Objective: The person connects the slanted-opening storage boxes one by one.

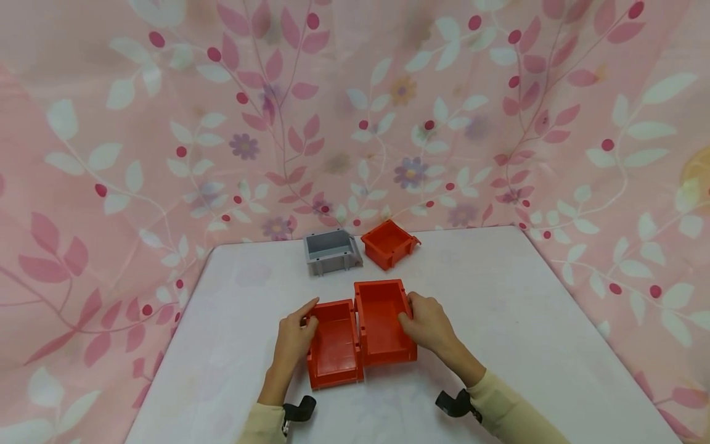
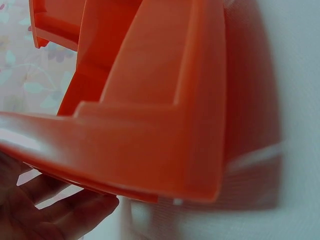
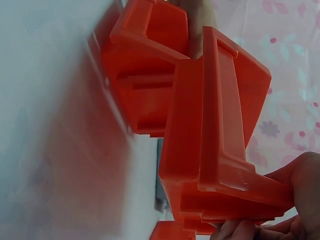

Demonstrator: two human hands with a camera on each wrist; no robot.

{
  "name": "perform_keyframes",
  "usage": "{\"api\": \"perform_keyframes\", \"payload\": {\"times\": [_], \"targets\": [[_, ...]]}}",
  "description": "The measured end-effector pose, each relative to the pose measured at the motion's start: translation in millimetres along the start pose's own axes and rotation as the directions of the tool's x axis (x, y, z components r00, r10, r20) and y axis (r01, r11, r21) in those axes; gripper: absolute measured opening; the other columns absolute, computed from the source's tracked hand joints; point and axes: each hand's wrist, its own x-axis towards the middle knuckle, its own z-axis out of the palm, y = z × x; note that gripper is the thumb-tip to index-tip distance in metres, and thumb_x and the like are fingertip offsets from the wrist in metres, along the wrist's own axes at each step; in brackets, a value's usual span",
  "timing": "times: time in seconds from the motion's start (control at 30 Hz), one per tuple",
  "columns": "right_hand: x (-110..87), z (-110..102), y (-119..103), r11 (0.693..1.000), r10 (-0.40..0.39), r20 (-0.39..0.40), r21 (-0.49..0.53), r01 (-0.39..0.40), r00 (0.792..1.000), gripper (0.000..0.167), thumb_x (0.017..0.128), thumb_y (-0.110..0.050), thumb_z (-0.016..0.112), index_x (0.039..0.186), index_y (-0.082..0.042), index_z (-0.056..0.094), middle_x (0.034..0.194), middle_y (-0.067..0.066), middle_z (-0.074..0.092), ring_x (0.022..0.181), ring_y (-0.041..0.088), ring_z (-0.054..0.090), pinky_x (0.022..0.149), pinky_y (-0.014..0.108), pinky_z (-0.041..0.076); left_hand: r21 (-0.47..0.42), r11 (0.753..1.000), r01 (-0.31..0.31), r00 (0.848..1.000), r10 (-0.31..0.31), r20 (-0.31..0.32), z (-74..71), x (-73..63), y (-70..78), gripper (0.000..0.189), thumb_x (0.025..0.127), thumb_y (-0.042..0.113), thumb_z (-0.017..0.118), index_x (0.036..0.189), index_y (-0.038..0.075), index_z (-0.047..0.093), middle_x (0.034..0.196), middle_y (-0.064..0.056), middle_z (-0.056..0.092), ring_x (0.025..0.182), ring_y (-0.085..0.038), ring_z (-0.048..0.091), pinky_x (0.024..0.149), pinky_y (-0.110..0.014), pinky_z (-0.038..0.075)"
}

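Two red plastic storage bins stand side by side in the head view, with their inner side walls close together. My left hand [image 1: 294, 336] grips the outer wall of the left red bin [image 1: 334, 345], thumb over its rim. The right red bin [image 1: 384, 320] is pinched at its outer wall by my right hand [image 1: 431, 324], thumb inside. In the right wrist view, the right bin [image 3: 187, 120] is held off the table, higher than the left bin [image 3: 150, 100]. The left wrist view shows fingers [image 2: 90, 210] under the left bin's side wall [image 2: 125, 150].
Behind the two held bins, a grey bin [image 1: 328, 251] sits on the white-covered table [image 1: 222, 345]. Beside it, another red bin [image 1: 387, 245] stands turned at an angle. A pink floral curtain [image 1: 355, 123] hangs around the table's back and sides.
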Motion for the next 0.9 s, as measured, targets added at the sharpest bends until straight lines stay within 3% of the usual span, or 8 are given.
{"api": "perform_keyframes", "payload": {"times": [0.5, 0.73, 0.9], "targets": [[-0.3, 0.3, 2.0, 0.999, 0.023, 0.027, -0.026, -0.022, 0.999, 0.019, 0.092, -0.008, 0.068, 0.108, 0.003, 0.068, 0.083, 0.006, 0.069, 0.063, 0.016, 0.062, 0.060, 0.036, 0.062, -0.010, 1.000, -0.020, 1.000, 0.020, -0.011, 0.3, 0.3, -1.4, 0.044, 0.100, 0.009, 0.058, 0.143, 0.013, 0.066, 0.126, -0.015, 0.071, 0.104, -0.033, 0.069, 0.088, -0.048, 0.059], [-1.9, 3.3, -0.8, 0.998, -0.030, -0.021, -0.050, 0.029, 0.999, 0.016, 0.091, -0.007, 0.066, 0.103, 0.004, 0.067, 0.077, 0.004, 0.066, 0.059, 0.015, 0.060, 0.056, 0.035, 0.060, -0.012, 1.000, -0.013, 1.000, 0.012, -0.017, 0.2, 0.7, 0.0, 0.045, 0.100, 0.009, 0.057, 0.143, 0.013, 0.066, 0.123, -0.015, 0.072, 0.102, -0.031, 0.068, 0.086, -0.047, 0.060], [-2.8, 7.7, 0.7, 0.995, -0.021, -0.017, -0.099, 0.019, 1.000, 0.019, 0.091, -0.007, 0.068, 0.106, 0.005, 0.066, 0.076, 0.005, 0.065, 0.058, 0.015, 0.059, 0.054, 0.033, 0.059, -0.005, 1.000, -0.023, 1.000, 0.022, -0.019, 0.4, 0.9, 0.5, 0.045, 0.099, 0.009, 0.058, 0.143, 0.012, 0.066, 0.124, -0.016, 0.071, 0.102, -0.032, 0.069, 0.086, -0.047, 0.060]]}}
